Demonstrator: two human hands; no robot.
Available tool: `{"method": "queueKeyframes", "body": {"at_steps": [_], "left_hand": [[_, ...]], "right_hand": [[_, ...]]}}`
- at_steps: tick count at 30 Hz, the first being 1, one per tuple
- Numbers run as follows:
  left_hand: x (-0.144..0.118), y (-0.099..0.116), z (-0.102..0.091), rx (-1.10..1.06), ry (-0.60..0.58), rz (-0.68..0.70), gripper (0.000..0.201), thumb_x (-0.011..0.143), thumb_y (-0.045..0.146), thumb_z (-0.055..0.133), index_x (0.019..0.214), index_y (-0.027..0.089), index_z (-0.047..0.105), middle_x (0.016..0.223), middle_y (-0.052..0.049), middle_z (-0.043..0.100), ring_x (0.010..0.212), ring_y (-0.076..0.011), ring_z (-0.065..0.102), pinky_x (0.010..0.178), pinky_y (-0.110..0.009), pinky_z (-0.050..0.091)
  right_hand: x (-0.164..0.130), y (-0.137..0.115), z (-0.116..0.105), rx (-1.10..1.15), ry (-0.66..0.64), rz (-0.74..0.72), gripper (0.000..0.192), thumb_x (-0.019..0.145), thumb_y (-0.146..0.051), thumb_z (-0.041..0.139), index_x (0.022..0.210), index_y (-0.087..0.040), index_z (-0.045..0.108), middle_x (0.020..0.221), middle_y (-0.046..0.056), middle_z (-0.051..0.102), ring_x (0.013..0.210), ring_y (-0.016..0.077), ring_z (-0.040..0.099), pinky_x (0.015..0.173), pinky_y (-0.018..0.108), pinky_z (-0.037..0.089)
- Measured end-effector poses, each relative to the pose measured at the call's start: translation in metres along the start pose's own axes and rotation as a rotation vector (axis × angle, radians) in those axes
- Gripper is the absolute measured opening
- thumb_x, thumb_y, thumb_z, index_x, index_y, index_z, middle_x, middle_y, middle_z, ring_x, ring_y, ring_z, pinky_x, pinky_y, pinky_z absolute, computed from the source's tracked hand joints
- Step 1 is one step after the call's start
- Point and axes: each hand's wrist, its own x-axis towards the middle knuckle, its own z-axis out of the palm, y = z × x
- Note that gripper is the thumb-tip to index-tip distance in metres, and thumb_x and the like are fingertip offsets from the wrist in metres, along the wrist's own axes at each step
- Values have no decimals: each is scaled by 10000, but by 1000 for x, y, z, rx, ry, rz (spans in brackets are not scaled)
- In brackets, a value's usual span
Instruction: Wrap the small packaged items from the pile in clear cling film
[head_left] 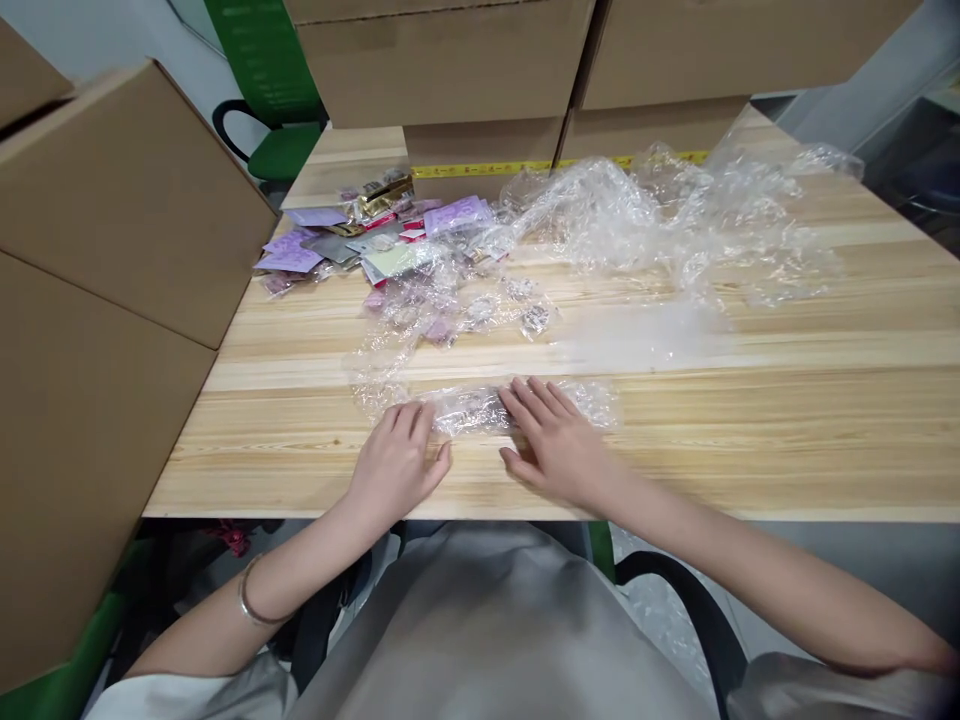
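A pale wooden table (750, 400) with long streaks of light and darker tan grain. Clear, glossy plastic wrap (660, 215) with white glints. A clear plastic packet (480, 408) showing faint grey print. A pile of small packets (375, 235) in lilac, purple, gold, red, grey and cream. Plain brown cardboard boxes (112, 260). A yellow tape measure (480, 169). A green chair (281, 150) with a black frame. A silver bracelet (251, 600). Grey clothing (487, 630).
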Motion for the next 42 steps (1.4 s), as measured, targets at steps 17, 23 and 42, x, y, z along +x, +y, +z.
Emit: {"method": "queueKeyframes", "body": {"at_steps": [17,23,42], "left_hand": [[35,5,2,-1367,-13,-664,254,828,247,611,1043,190,733,1102,-69,730,1068,-248,646,968,-384,489],[47,21,-6,-1924,-136,-840,223,852,359,687,1004,204,740,1129,-82,719,1060,-220,659,930,-330,526],[62,69,9,-2128,117,-782,343,717,306,835,1015,180,721,1053,-62,745,1014,-223,676,921,-321,490]], "right_hand": [[19,-6,5,-284,-17,142,583,870,-13,327,1446,-25,414,1304,256,596,1008,336,659,762,442,578],[10,4,-3,-161,163,42,543,918,-49,340,1452,-89,429,1434,176,507,1202,309,599,925,404,556],[13,13,-23,1075,81,240,376,955,-361,454,1289,-240,578,1283,85,638,1174,239,595,1017,429,461]]}}
